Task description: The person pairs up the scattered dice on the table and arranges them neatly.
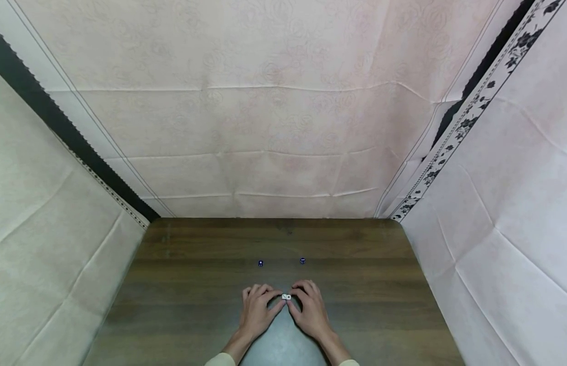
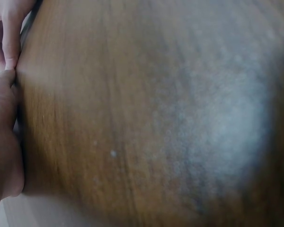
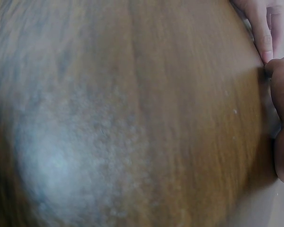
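Two small white cubes (image 1: 285, 297) bear dark marks, two small dark-blue cubes (image 1: 261, 263) bear whitish marks, the wooden surface (image 1: 182, 290) is brown with darker streaked grain, the pale pink back cloth (image 1: 274, 122) has faint rose swirls, the white right-side cloth (image 1: 507, 193) a black floral border, and the fabric sleeves (image 1: 221, 360) are cream.

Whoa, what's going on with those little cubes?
A person's left hand and right hand pinch two small white cubes, like dice, held side by side at the fingertips. Farther away on the wooden table, one dark blue cube and another blue cube sit apart, untouched.
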`<action>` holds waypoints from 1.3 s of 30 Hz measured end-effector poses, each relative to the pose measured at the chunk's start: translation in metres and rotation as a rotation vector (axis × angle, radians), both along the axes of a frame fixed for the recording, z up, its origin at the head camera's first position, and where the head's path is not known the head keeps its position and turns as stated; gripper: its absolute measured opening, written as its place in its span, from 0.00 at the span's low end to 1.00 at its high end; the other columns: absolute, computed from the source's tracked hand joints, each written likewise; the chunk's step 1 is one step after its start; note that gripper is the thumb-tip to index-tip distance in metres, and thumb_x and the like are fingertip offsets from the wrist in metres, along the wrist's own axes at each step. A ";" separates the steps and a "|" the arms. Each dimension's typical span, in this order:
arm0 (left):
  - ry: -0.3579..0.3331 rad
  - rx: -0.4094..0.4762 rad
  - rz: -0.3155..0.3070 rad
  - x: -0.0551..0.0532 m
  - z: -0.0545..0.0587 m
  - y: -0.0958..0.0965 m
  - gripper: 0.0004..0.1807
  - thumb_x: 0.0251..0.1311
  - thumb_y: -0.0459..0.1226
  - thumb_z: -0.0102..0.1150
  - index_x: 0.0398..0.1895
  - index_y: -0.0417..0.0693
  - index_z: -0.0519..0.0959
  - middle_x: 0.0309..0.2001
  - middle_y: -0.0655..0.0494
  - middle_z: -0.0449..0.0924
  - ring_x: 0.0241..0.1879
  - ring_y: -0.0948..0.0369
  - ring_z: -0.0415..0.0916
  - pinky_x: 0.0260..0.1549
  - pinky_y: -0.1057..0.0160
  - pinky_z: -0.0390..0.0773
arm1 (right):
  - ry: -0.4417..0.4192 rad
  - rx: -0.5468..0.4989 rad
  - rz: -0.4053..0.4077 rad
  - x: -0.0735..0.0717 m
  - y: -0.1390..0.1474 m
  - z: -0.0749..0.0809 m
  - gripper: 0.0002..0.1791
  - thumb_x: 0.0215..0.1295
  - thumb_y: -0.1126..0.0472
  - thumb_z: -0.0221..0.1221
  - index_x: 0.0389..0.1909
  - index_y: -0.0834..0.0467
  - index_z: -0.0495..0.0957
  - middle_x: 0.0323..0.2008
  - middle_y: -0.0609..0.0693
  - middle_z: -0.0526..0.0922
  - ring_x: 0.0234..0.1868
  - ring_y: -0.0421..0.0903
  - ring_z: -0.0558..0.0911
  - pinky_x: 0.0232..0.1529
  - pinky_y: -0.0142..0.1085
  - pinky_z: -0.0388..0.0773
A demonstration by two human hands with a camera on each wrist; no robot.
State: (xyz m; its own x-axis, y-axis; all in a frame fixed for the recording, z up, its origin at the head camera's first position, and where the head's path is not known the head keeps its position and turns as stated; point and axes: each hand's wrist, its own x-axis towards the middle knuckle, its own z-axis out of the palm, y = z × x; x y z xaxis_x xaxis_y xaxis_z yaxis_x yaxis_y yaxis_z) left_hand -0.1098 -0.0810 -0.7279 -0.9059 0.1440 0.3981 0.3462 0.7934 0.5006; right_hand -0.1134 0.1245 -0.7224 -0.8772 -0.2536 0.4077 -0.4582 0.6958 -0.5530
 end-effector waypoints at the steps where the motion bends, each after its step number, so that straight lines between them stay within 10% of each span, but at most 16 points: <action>1: -0.003 0.000 0.000 0.000 0.000 0.000 0.12 0.61 0.53 0.84 0.45 0.66 0.95 0.40 0.68 0.86 0.44 0.61 0.79 0.56 0.45 0.69 | 0.000 0.000 0.001 0.000 0.000 0.000 0.09 0.69 0.57 0.79 0.46 0.48 0.92 0.57 0.50 0.89 0.64 0.55 0.84 0.71 0.62 0.77; 39: -0.061 0.010 -0.004 0.002 0.001 -0.004 0.14 0.63 0.54 0.83 0.48 0.66 0.95 0.42 0.68 0.87 0.46 0.62 0.79 0.57 0.46 0.69 | -0.111 -0.108 0.021 0.003 0.003 0.007 0.17 0.67 0.63 0.77 0.55 0.56 0.90 0.60 0.53 0.89 0.69 0.56 0.82 0.79 0.65 0.70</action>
